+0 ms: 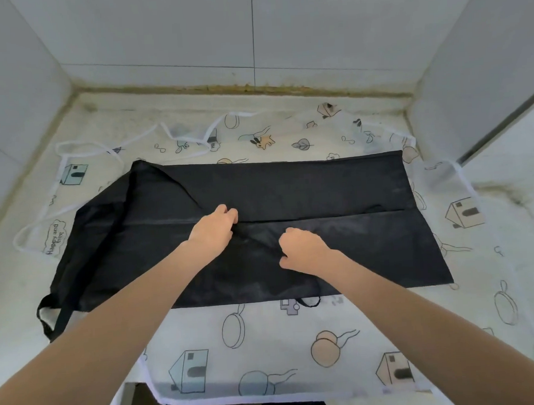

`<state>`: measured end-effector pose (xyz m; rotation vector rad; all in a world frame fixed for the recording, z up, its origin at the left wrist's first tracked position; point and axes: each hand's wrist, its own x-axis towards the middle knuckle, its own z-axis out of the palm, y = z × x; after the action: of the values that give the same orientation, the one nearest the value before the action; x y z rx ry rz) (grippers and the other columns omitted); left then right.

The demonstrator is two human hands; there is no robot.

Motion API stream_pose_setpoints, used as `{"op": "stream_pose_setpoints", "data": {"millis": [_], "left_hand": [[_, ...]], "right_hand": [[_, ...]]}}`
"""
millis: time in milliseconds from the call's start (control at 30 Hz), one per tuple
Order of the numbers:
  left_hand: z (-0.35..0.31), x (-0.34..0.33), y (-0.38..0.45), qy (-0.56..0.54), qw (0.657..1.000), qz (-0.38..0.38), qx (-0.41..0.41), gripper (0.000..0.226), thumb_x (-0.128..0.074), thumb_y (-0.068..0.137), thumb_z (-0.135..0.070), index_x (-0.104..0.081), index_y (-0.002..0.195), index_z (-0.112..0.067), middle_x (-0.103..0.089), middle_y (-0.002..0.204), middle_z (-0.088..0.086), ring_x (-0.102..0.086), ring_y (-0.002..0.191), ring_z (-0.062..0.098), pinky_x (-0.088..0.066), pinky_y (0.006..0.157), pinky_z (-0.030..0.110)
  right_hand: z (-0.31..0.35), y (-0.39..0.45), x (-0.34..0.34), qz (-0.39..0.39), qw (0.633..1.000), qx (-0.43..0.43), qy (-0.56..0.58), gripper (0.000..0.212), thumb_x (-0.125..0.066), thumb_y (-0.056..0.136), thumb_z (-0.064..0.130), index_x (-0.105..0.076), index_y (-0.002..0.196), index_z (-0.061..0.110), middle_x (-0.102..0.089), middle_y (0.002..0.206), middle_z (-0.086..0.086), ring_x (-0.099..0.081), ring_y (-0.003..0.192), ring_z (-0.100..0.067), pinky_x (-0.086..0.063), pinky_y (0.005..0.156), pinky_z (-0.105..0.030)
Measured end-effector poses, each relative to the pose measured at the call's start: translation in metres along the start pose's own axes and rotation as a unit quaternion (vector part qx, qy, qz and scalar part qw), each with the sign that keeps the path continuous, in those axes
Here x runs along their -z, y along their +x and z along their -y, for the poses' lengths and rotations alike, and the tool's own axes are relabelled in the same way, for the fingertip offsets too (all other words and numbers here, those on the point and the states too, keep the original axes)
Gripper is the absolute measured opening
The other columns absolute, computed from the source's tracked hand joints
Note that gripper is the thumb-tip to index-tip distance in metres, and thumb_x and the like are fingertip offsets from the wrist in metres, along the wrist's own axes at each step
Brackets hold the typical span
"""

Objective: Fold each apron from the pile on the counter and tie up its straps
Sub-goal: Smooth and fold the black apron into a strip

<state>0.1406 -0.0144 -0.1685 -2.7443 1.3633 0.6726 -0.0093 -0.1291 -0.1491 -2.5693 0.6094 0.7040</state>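
Note:
A black apron (336, 192) lies folded into a wide band across the counter, on top of a white translucent apron (267, 341) printed with houses and pans. My left hand (214, 230) pinches the black cloth at the middle fold line. My right hand (302, 250) grips a bunch of the same black cloth just to the right and nearer to me. A black strap loop (50, 312) hangs off the apron's near-left corner, and a thin black strap (309, 302) curls out from under its near edge.
White straps (108, 145) of the printed apron trail over the far left of the counter (23, 292). Tiled walls (189, 36) close in at the back and both sides. The counter's front edge runs near the bottom of the view.

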Motion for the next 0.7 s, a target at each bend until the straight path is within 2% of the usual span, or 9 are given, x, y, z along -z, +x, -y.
{"op": "stream_pose_setpoints", "data": {"millis": [33, 100, 200, 267, 367, 433, 500, 600, 700], "left_hand": [[0.001, -0.001, 0.001, -0.013, 1.0, 0.001, 0.005, 0.024, -0.05, 0.094, -0.011, -0.047, 0.117, -0.012, -0.043, 0.117, 0.008, -0.056, 0.094, 0.03, -0.048, 0.084, 0.041], [0.004, -0.003, 0.003, -0.04, 0.999, -0.004, 0.015, 0.021, -0.051, 0.094, -0.011, -0.048, 0.115, -0.011, -0.044, 0.116, 0.008, -0.056, 0.092, 0.029, -0.049, 0.083, 0.041], [0.006, -0.006, 0.006, -0.068, 0.998, -0.007, 0.015, 0.019, -0.052, 0.094, -0.012, -0.049, 0.112, -0.012, -0.044, 0.114, 0.008, -0.056, 0.094, 0.028, -0.048, 0.083, 0.038], [0.008, -0.006, 0.007, -0.082, 0.997, -0.004, 0.01, 0.019, -0.053, 0.093, -0.013, -0.05, 0.112, -0.012, -0.045, 0.113, 0.006, -0.055, 0.099, 0.024, -0.045, 0.084, 0.033], [0.011, -0.004, 0.009, -0.099, 0.995, 0.005, -0.002, 0.019, -0.055, 0.092, -0.013, -0.051, 0.111, -0.012, -0.044, 0.107, 0.003, -0.053, 0.102, 0.02, -0.039, 0.082, 0.026], [0.012, 0.003, 0.011, -0.111, 0.993, 0.032, -0.011, 0.02, -0.058, 0.091, -0.015, -0.052, 0.109, -0.012, -0.042, 0.104, 0.0, -0.053, 0.093, 0.016, -0.037, 0.078, 0.022], [0.013, 0.012, 0.016, -0.132, 0.989, 0.054, -0.028, 0.021, -0.063, 0.088, -0.019, -0.055, 0.107, -0.017, -0.045, 0.102, -0.003, -0.048, 0.078, 0.006, -0.036, 0.072, 0.019], [0.016, 0.031, 0.029, -0.161, 0.986, 0.001, -0.042, 0.022, -0.063, 0.087, -0.019, -0.057, 0.109, -0.021, -0.051, 0.103, -0.002, -0.049, 0.071, 0.003, -0.037, 0.066, 0.016], [0.019, 0.046, 0.047, -0.107, 0.993, -0.038, -0.038, 0.038, -0.055, 0.09, -0.012, -0.05, 0.127, -0.016, -0.048, 0.123, 0.005, -0.056, 0.088, 0.016, -0.045, 0.082, 0.027]], "right_hand": [[-0.004, 0.001, 0.005, 0.028, 0.99, -0.026, 0.136, 0.011, -0.051, 0.09, 0.014, -0.052, 0.086, 0.003, -0.054, 0.086, -0.012, -0.062, 0.084, -0.029, -0.042, 0.065, -0.03], [-0.019, 0.0, 0.025, 0.062, 0.917, -0.071, 0.388, 0.012, -0.051, 0.09, 0.005, -0.052, 0.079, 0.006, -0.059, 0.066, -0.008, -0.055, 0.047, -0.016, -0.039, 0.05, -0.024], [-0.059, -0.014, 0.069, 0.008, 0.88, -0.074, 0.469, 0.007, -0.058, 0.089, 0.003, -0.063, 0.085, 0.001, -0.052, 0.058, -0.005, -0.029, 0.034, -0.007, -0.023, 0.039, -0.018], [-0.087, -0.022, 0.089, -0.022, 0.899, -0.081, 0.43, 0.01, -0.06, 0.088, 0.004, -0.068, 0.092, -0.001, -0.052, 0.061, -0.005, -0.028, 0.037, -0.007, -0.02, 0.037, -0.017], [-0.121, -0.019, 0.086, -0.047, 0.944, -0.153, 0.288, 0.014, -0.061, 0.084, 0.004, -0.07, 0.092, -0.004, -0.061, 0.067, -0.01, -0.042, 0.047, -0.013, -0.034, 0.042, -0.021], [-0.133, -0.011, 0.071, -0.034, 0.972, -0.183, 0.143, 0.017, -0.058, 0.083, 0.004, -0.071, 0.09, -0.003, -0.068, 0.081, -0.016, -0.057, 0.064, -0.021, -0.052, 0.062, -0.032], [-0.135, -0.001, 0.062, -0.062, 0.979, -0.196, 0.013, 0.021, -0.049, 0.085, 0.004, -0.068, 0.093, 0.004, -0.065, 0.091, -0.012, -0.059, 0.082, -0.027, -0.05, 0.082, -0.036], [-0.123, 0.017, 0.078, -0.15, 0.977, -0.15, -0.036, 0.026, -0.041, 0.09, 0.005, -0.065, 0.099, 0.007, -0.064, 0.101, -0.011, -0.059, 0.091, -0.029, -0.047, 0.084, -0.035], [-0.112, 0.042, 0.097, -0.163, 0.984, -0.064, -0.013, 0.027, -0.047, 0.092, 0.008, -0.06, 0.116, 0.006, -0.058, 0.117, -0.011, -0.054, 0.106, -0.028, -0.045, 0.088, -0.034]]}}
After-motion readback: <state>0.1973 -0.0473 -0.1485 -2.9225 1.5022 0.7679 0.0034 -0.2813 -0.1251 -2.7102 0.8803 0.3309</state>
